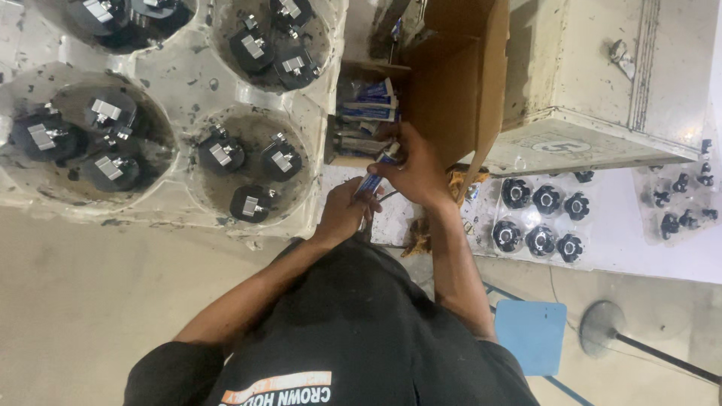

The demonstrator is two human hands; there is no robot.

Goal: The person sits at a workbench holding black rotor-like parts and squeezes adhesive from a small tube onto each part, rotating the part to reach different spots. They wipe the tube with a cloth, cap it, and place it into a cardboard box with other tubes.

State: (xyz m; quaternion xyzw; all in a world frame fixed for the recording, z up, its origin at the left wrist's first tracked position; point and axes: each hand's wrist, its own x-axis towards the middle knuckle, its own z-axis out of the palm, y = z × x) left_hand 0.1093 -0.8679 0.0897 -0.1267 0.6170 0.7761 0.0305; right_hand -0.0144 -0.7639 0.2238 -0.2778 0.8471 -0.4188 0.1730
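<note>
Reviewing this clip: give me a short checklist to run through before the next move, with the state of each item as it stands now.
1. Left hand has a grip on the blue tube: ok.
2. Right hand on the tube's upper end: ok.
3. Cap on or off: cannot tell.
4. Cardboard box open, more tubes within reach: ok.
5. Black knobs laid out beside the right arm: ok.
6. Black parts sitting in the white tray: ok.
</note>
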